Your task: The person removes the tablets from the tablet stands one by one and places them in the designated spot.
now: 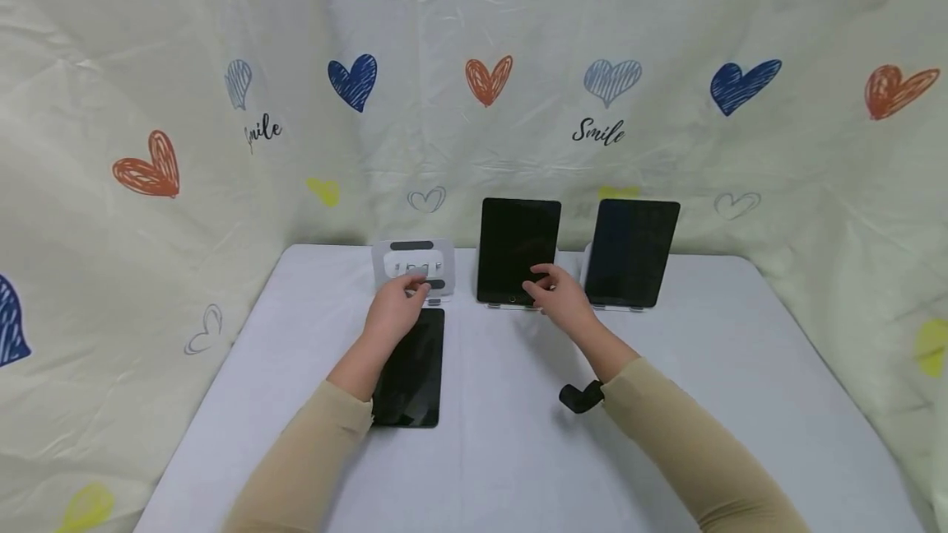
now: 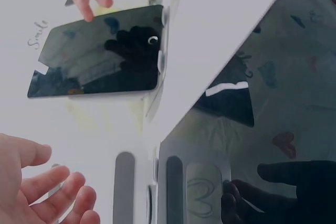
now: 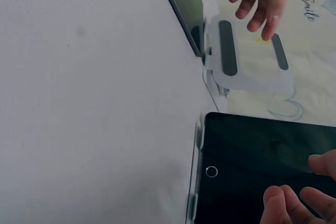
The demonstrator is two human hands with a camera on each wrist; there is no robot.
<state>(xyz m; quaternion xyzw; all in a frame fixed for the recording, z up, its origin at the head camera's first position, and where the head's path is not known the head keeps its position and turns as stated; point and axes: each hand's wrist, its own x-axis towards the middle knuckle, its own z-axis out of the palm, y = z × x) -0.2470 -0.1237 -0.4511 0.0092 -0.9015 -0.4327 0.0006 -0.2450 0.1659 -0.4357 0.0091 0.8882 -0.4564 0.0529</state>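
Observation:
My left hand [image 1: 396,303] hovers before an unloaded white tablet stand [image 1: 379,266] with grey pads, its fingers loosely bent around nothing. Below that wrist a black tablet [image 1: 418,368] lies flat on the table, its left side partly hidden by my arm. My right hand [image 1: 560,296] is in front of the middle tablet [image 1: 514,237], which leans upright on its own stand; thumb and fingers are apart and grip nothing. In the right wrist view, the fingers [image 3: 283,203] overlap this tablet's dark screen. A third tablet [image 1: 633,253] leans on a stand to the right.
All of this is on a white-covered table [image 1: 511,451]. Right behind its far edge hangs a pale curtain [image 1: 422,138] printed with hearts. A black wrist-worn device [image 1: 581,397] sticks out beside my right sleeve.

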